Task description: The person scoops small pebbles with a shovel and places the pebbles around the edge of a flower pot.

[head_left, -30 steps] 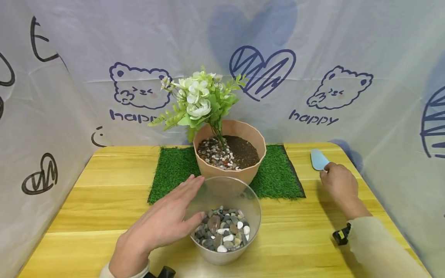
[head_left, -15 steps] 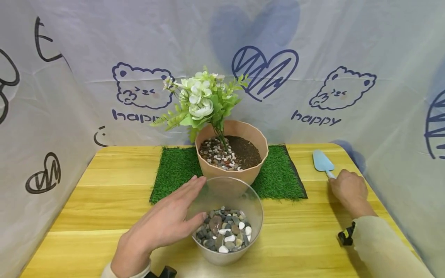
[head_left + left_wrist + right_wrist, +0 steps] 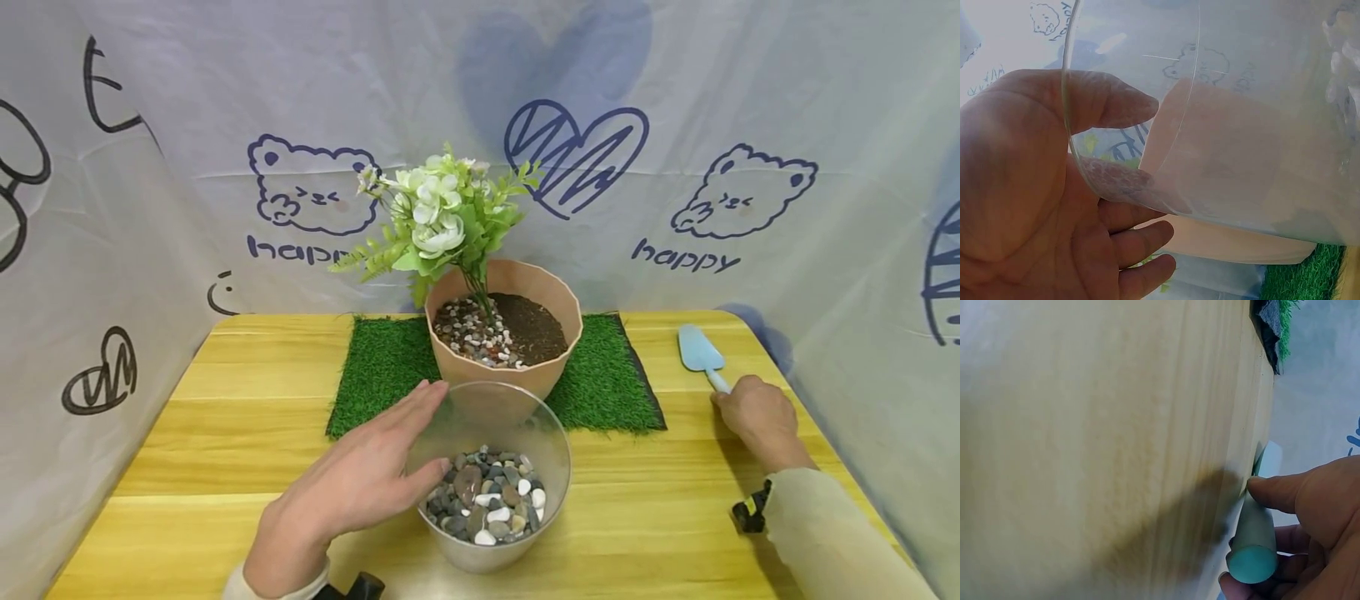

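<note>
A clear plastic bucket [image 3: 555, 467] with grey, brown and white pebbles [image 3: 498, 504] stands at the front of the table. My left hand [image 3: 360, 475] rests against its left rim, fingers straight and thumb apart. In the left wrist view, the clear wall [image 3: 1241, 156] overlaps the thumb [image 3: 1116, 103]. Over at the right, my right hand [image 3: 759, 417] holds a light blue trowel [image 3: 700, 347] by its handle. The right wrist view shows thumb and fingers around the handle [image 3: 1254, 540], its rounded end towards the camera. The blade lies low, on or near the tabletop.
Behind the bucket, a peach flowerpot [image 3: 506, 379] with dark soil and small stones sits on a green turf mat [image 3: 611, 383]. White artificial flowers [image 3: 438, 221] rise from it. A printed cloth [image 3: 585, 75] surrounds the wooden table [image 3: 225, 442].
My right hand has slid back along the trowel towards the handle's end, exposing the blade and part of the handle. The left hand stays by the bucket. The view has shifted slightly.
</note>
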Motion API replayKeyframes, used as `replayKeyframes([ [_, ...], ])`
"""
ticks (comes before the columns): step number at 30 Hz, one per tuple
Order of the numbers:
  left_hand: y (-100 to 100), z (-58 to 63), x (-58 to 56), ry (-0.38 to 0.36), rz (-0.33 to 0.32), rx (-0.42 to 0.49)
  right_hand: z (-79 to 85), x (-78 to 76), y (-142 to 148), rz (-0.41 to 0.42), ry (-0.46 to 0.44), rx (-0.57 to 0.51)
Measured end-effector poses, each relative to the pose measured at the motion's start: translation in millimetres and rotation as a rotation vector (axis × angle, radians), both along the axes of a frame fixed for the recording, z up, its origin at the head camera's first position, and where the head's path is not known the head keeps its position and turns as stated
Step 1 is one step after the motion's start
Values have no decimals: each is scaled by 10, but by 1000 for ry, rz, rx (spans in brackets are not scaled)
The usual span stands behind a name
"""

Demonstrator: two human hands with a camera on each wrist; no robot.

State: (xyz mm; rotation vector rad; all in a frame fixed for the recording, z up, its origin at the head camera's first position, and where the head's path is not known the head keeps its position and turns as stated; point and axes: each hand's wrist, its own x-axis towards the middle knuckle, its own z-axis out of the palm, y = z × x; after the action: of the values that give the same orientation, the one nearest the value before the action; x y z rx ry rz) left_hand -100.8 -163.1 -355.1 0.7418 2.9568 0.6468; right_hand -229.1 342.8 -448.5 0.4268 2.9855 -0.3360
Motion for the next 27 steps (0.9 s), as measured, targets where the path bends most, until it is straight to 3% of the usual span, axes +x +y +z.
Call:
replayKeyframes([
  [11, -6, 0, 3, -13, -1, 8, 24, 12, -43, 39, 11, -25],
  [27, -6, -3, 3, -11, -4, 3, 301, 67, -218, 96, 179, -96],
])
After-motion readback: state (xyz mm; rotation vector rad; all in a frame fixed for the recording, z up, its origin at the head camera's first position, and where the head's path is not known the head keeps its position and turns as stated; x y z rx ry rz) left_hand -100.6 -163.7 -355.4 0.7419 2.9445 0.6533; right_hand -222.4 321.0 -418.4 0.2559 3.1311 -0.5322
